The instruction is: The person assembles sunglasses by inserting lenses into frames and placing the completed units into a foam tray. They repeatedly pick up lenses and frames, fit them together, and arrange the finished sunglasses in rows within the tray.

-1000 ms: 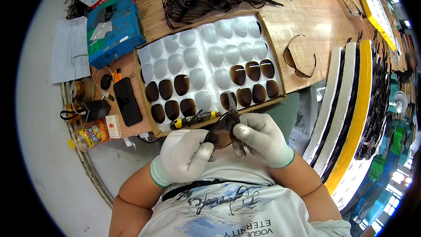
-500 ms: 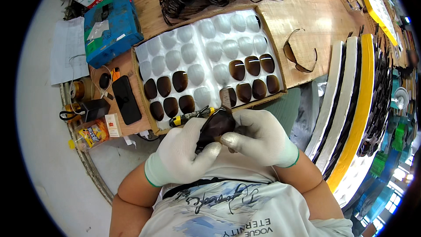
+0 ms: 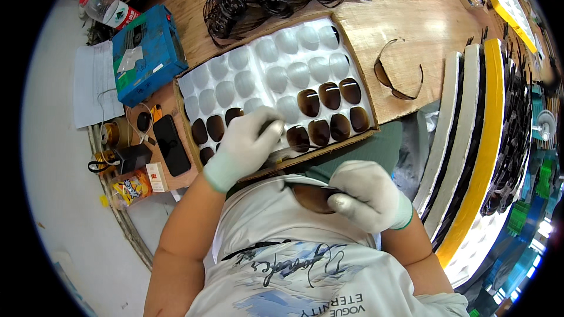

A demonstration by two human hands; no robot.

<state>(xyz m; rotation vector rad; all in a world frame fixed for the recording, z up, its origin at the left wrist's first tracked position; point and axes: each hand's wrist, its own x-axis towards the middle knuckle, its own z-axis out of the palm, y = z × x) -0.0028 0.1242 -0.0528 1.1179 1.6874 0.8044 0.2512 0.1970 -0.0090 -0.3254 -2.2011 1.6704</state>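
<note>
Just below the middle of the frame, the right hand in a white knit glove with grey fingertips (image 3: 367,196) has thumb and fingers clamped on dark-framed, brown-lensed sunglasses (image 3: 312,197). The left hand, gloved alike (image 3: 249,147), is over the near edge of a white-lined cardboard tray (image 3: 329,147) at centre — fingers curled, whether gripping anything I cannot tell.
</note>
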